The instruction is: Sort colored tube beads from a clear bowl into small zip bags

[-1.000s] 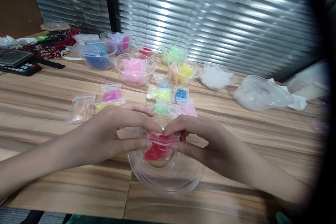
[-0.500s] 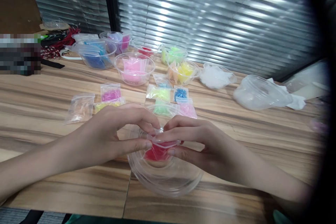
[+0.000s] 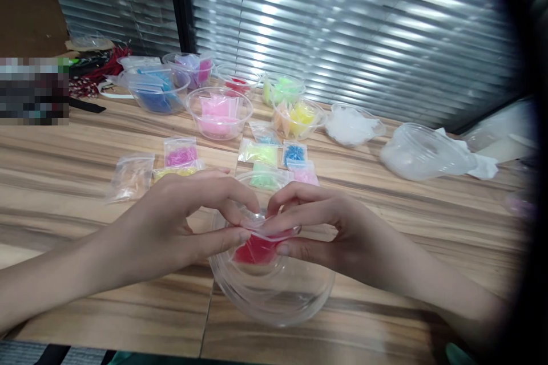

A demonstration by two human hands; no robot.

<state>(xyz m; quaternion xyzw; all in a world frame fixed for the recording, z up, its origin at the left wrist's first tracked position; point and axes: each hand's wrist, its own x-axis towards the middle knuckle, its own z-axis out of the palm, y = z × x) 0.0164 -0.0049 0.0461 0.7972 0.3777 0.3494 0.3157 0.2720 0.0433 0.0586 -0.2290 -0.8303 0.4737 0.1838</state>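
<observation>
Two hands, the left hand (image 3: 184,205) and the right hand (image 3: 338,222), meet above a clear bowl (image 3: 295,296), pinching a small red bag (image 3: 256,251) by its upper edge. Each thumb presses the near face of the bag and the fingers bend in behind it, the left hand at one end and the right hand at the other. The bag hangs tilted just below the fingertips, within the bowl's outline; whether it touches the bowl's floor, or whether its top is parted, I cannot tell. To handle that edge well, both thumbs would do best close to the pale strip and off the red filling, since squeezing lower down could push the contents upward. Light, even pressure from each hand seems safer than a jerk, because such thin plastic will probably slip or crumple. Keeping the bag low and central between the hands should let the bowl catch anything that drops. Just beyond the left hand, on the tabletop (image 3: 428,234), lie an orange bag (image 3: 133,175), a purple bag (image 3: 181,155) and a yellow bag (image 3: 182,171); just beyond the right hand is a pink bag (image 3: 303,172), so elbows and knuckles need modest movements.
</observation>
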